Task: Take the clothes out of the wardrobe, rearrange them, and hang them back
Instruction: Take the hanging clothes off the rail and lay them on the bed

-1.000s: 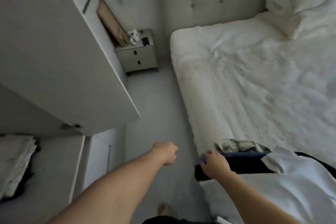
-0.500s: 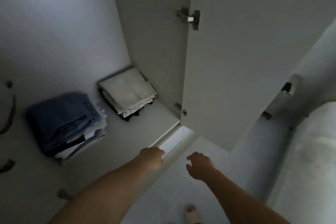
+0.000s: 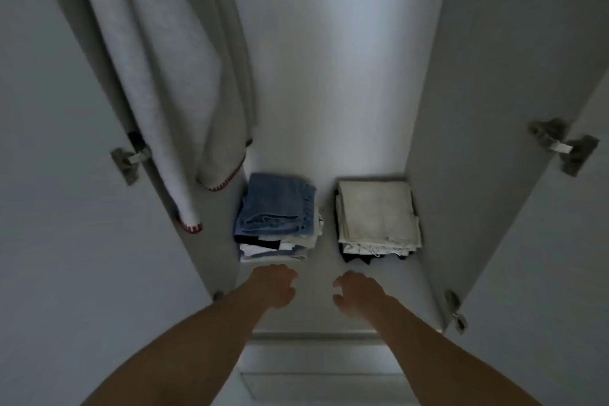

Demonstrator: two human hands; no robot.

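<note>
I face the open wardrobe. On its bottom shelf (image 3: 324, 277) sit two folded stacks: a left stack topped with blue denim (image 3: 276, 208) and a right stack topped with beige cloth (image 3: 377, 211). A grey garment with red-stitched hems (image 3: 171, 76) hangs at the upper left. My left hand (image 3: 275, 285) hovers just in front of the denim stack, fingers loosely curled, holding nothing. My right hand (image 3: 356, 292) is beside it, in front of the beige stack, fingers spread and empty.
Both wardrobe doors stand open, the left door (image 3: 82, 208) and the right door (image 3: 534, 208), with metal hinges showing. A drawer front (image 3: 316, 356) lies below the shelf. The back wall of the wardrobe is bare above the stacks.
My view swung from the bed to squarely face the wardrobe interior. Both hands moved forward over the shelf toward the folded stacks; the right hand left the dark garment on the bed.
</note>
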